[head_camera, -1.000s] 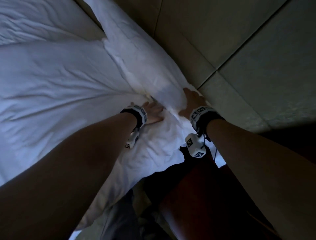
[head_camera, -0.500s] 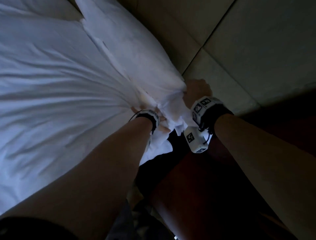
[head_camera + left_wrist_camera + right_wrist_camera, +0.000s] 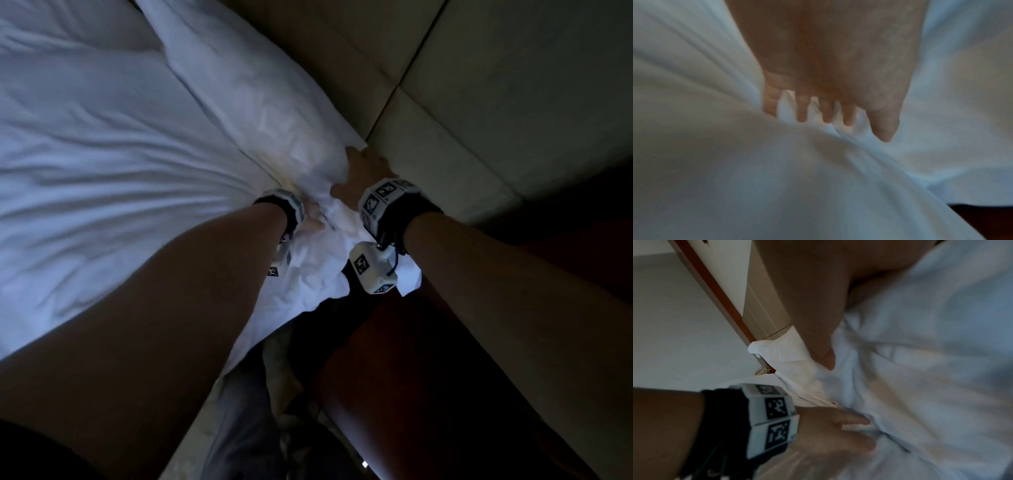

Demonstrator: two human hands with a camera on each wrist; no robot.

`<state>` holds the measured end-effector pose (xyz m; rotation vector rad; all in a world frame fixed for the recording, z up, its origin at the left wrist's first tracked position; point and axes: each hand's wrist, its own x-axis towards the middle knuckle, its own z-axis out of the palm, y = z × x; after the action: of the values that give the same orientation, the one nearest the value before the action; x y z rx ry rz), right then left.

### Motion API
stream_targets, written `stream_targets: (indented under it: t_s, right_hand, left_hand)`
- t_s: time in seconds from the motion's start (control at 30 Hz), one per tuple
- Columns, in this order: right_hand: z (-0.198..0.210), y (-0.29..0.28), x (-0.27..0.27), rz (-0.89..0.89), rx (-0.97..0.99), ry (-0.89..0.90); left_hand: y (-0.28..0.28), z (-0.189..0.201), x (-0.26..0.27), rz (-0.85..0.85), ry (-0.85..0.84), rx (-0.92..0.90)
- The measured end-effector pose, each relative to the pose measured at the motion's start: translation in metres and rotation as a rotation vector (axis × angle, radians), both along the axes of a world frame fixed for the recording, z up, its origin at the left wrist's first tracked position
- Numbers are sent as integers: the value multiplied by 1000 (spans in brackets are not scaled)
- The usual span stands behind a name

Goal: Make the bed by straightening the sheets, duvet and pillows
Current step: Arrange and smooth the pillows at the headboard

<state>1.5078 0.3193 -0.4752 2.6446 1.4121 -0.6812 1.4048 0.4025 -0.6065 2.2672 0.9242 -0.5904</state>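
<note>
A white duvet (image 3: 102,171) with long creases covers the bed on the left. A white pillow (image 3: 257,102) lies along the headboard, its near end bunched between my hands. My left hand (image 3: 310,222) pushes its spread, straight fingers (image 3: 826,120) into the fold where duvet and pillow meet; the right wrist view shows that left hand (image 3: 838,431) low down, one finger flat on the cloth. My right hand (image 3: 363,171) grips the pillow's near end, thumb (image 3: 826,360) pressed onto the fabric and its fingers hidden behind the pillow.
A padded beige headboard (image 3: 513,85) runs behind the pillow on the right. Dark red-brown wooden furniture (image 3: 445,342) stands beside the bed under my right forearm. A crumpled white corner (image 3: 308,281) hangs over the bed's edge. The floor below is dark.
Half a second ago both hands bunched the fabric tightly at the corner. Now the left fingers lie straight in the fold and more white cloth hangs over the bed's edge.
</note>
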Motion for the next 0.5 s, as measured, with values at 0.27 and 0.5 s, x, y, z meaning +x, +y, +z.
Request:
stream_targets:
  t_s: [0.27,0.5]
  right_hand:
    - [11,84,-37,30,40,8]
    - [14,193,-68,112,83,18]
  left_hand:
    - [96,71,-70,-33,20,319]
    - [205,79,-130,90,202,374]
